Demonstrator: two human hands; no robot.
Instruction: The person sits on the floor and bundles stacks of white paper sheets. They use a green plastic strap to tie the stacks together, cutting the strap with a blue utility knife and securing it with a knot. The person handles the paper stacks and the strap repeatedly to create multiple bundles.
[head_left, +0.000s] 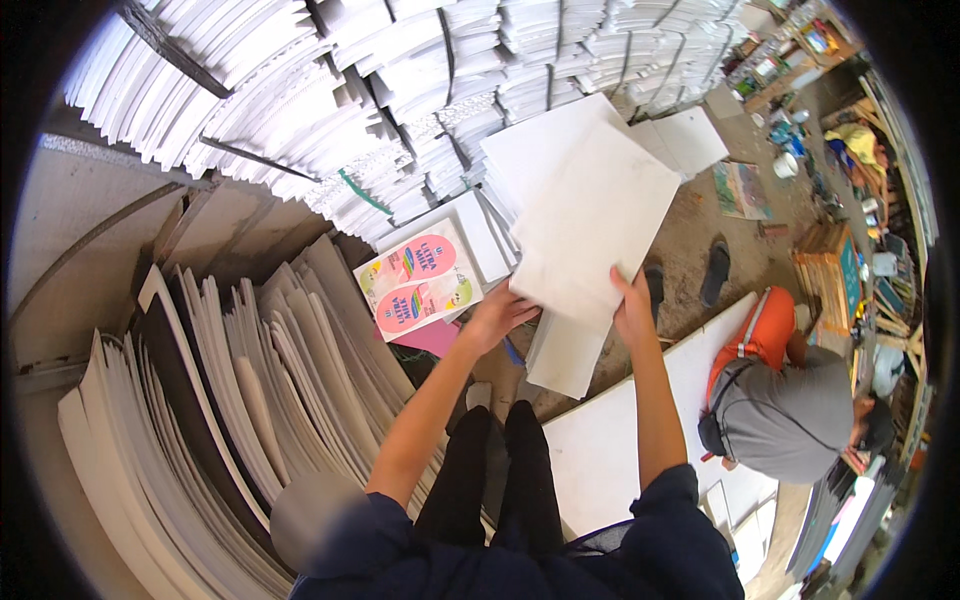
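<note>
Gripping a white board [600, 225] with both hands [497, 318] [633, 305].

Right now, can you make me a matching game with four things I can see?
Things:
1. Pale board
2. Printed sheet
3. Dark slipper
4. Co-worker's shirt

Clues:
A. lying on the floor
B. held by the left hand and right hand
C. grey, being worn
D. decorated with pink ovals

Right pairs: 1-B, 2-D, 3-A, 4-C
</note>
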